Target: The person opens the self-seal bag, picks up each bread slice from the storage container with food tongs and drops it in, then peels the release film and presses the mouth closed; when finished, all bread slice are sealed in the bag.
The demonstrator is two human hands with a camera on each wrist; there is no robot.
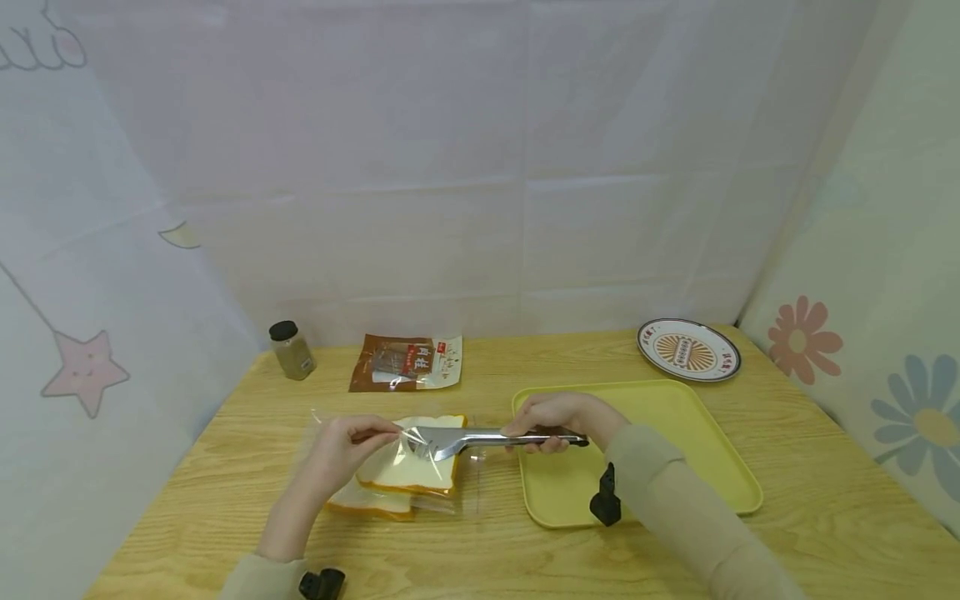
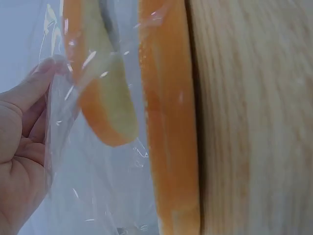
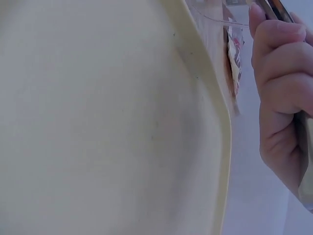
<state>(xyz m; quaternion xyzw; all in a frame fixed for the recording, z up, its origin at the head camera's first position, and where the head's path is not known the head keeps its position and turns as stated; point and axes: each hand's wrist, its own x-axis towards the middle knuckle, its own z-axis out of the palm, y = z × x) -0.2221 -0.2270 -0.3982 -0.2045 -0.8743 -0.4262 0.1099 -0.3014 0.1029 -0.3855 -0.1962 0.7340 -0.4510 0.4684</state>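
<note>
Metal tongs [image 1: 483, 437] are gripped by my right hand [image 1: 551, 419], above the left edge of a yellow tray [image 1: 652, 467]. Their flat head lies at the top slice of bread [image 1: 405, 471], which is raised over another bread slice [image 1: 367, 502]. My left hand [image 1: 341, 450] pinches the edge of a clear plastic bag [image 2: 63, 127] around the upper slice. Whether the tongs clasp that slice cannot be made out. In the left wrist view, an orange crust [image 2: 168, 122] stands close to the wooden table.
Behind the bread lies a brown and white food packet [image 1: 408, 364]. A black-lidded spice jar [image 1: 292, 352] stands at the back left. The round patterned plate [image 1: 723, 358] sits at the back right, behind the tray. Fabric-covered walls border the wooden table [image 1: 465, 567].
</note>
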